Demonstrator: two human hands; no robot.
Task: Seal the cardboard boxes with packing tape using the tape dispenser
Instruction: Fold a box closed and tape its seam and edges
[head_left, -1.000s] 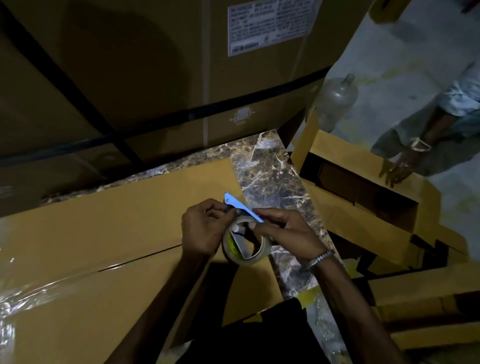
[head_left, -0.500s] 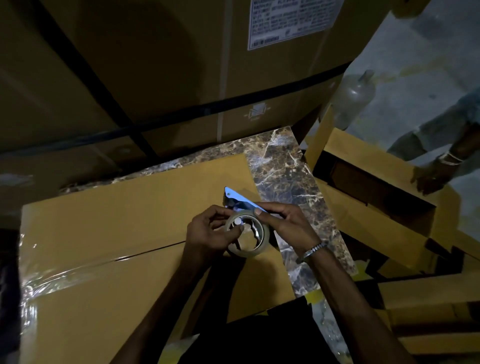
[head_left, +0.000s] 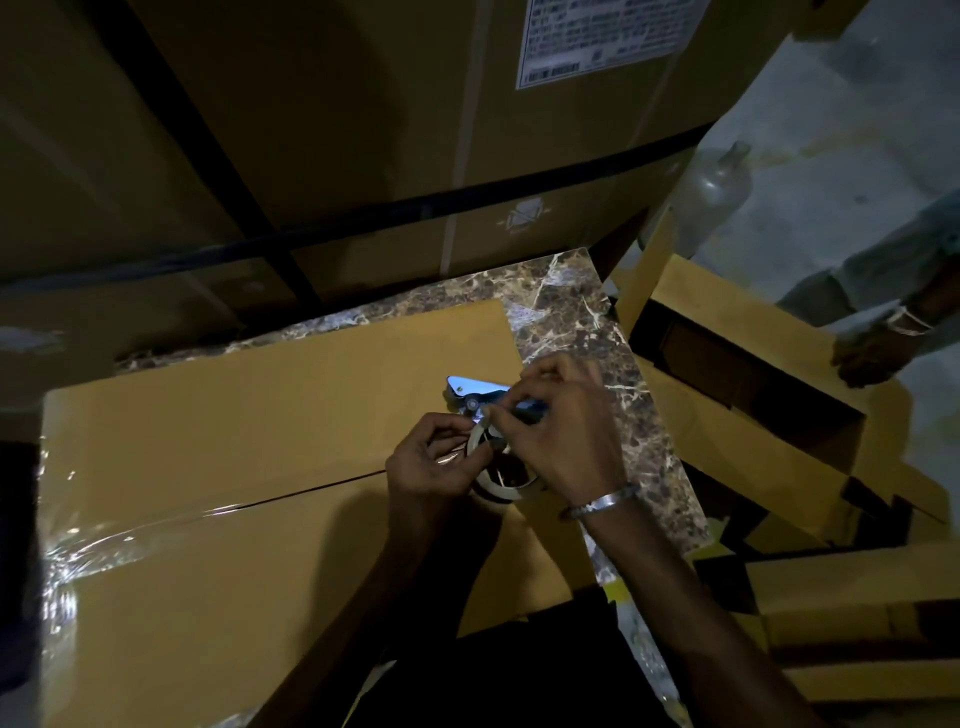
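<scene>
Over the box (head_left: 249, 415) seam near its right end, you hold the dispenser (head_left: 475, 389) with both hands: left hand (head_left: 434, 467) curled, pinching at the roll (head_left: 506, 483) edge, probably the tape end; right hand (head_left: 558, 441) wrapped over the roll and blue frame from the right. Box sits flat on the marble top (head_left: 566, 322), flaps shut, centre seam running from the left edge toward your hands. Progress, my read: glossy tape already covers the left part of the seam and wraps the left edge; the dark slit from mid-box to your hands looks bare. So roughly half of this seam is done, right half left, and you seem to be freeing the tape end before the next pull. Count: one dispenser, one roll on it, one box under your hands, one open box (head_left: 753, 364) to the right with another person's hand (head_left: 867, 358) on it, not taped as far as visible, one big strapped carton (head_left: 311, 130) behind, one clear bottle (head_left: 717, 192) on the floor. More flattened cardboard lower right; too dark to count.
</scene>
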